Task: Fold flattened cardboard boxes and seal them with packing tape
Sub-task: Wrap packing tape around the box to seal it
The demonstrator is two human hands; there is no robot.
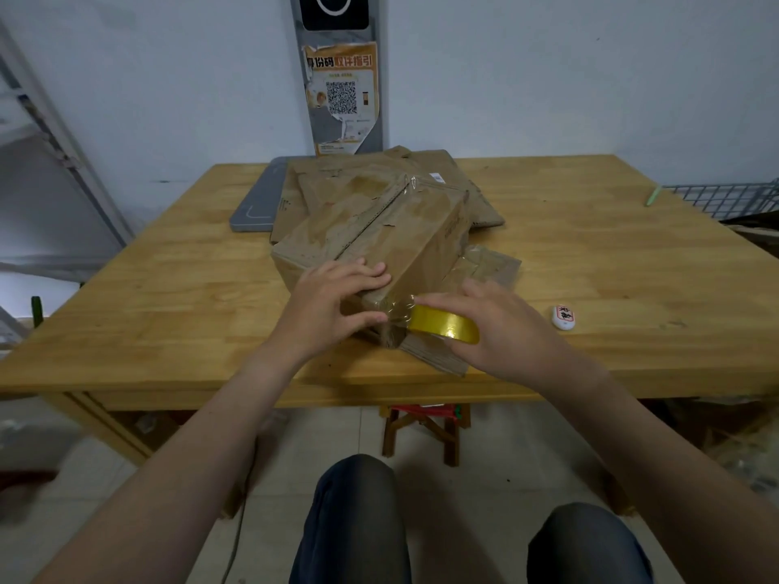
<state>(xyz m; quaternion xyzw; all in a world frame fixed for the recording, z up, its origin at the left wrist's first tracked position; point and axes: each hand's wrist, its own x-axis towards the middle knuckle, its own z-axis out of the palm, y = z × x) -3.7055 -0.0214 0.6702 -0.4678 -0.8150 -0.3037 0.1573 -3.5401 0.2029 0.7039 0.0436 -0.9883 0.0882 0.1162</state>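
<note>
A folded brown cardboard box (396, 229) stands on the wooden table (590, 263), its top seam running away from me with clear tape along it. My left hand (337, 305) grips the box's near corner, fingers over the top and thumb pressed on the near end face. My right hand (501, 330) holds a yellow roll of packing tape (442, 326) against that same end. A strip of clear tape (400, 309) stretches from the roll onto the corner of the box.
Flattened cardboard boxes lie behind (350, 179) and under (484, 267) the folded box. A grey pad (257, 200) sits at the back left. A small white object (564, 318) lies to the right. A wire basket (725, 200) stands at the right edge, a stool (425, 427) under the table.
</note>
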